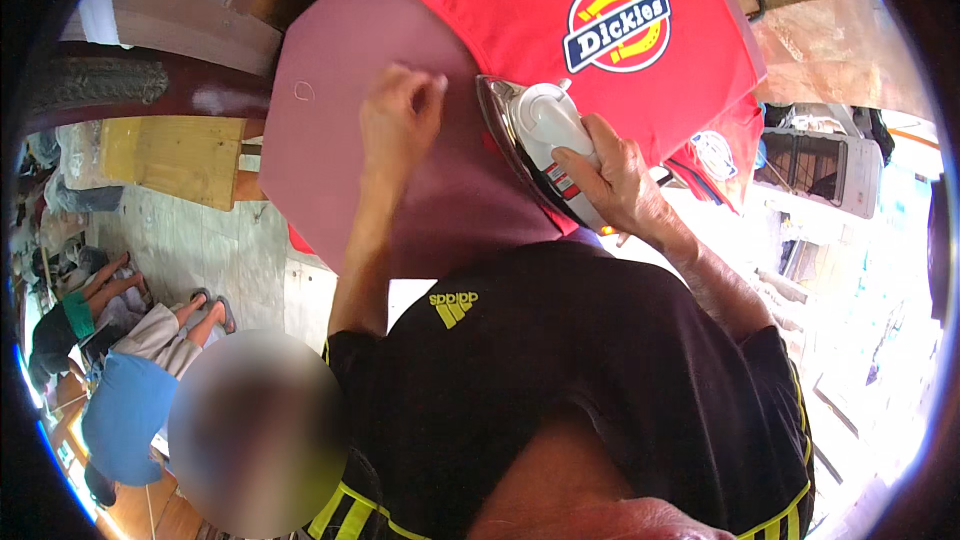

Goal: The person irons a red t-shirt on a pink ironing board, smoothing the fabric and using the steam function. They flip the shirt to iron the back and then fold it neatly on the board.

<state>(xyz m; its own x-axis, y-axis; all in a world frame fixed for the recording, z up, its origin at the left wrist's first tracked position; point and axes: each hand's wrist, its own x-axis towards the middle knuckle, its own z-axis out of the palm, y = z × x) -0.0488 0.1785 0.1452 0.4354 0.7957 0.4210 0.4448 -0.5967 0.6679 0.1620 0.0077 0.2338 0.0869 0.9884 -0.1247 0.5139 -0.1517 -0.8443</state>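
My right hand (622, 178) grips a white and grey clothes iron (550, 130) by its handle. The iron's shiny metal edge shows along its left side, and its tip points away from me. It is at the left edge of a red T-shirt (520, 20) with a large round printed badge, spread over a mauve padded ironing board (330, 150). I cannot tell whether the iron rests flat or slightly tilted. To the left, my left hand (403, 108) is over the bare mauve cover with its fingers curled in, and no thing shows in them.
Red cloth with a smaller badge (714, 154) hangs off the board's right side. A yellowish wooden bench (185, 155) stands at the left, and a grey crate-like frame (825, 170) at the right. Other people (130, 410) are at the lower left, one with a blurred head.
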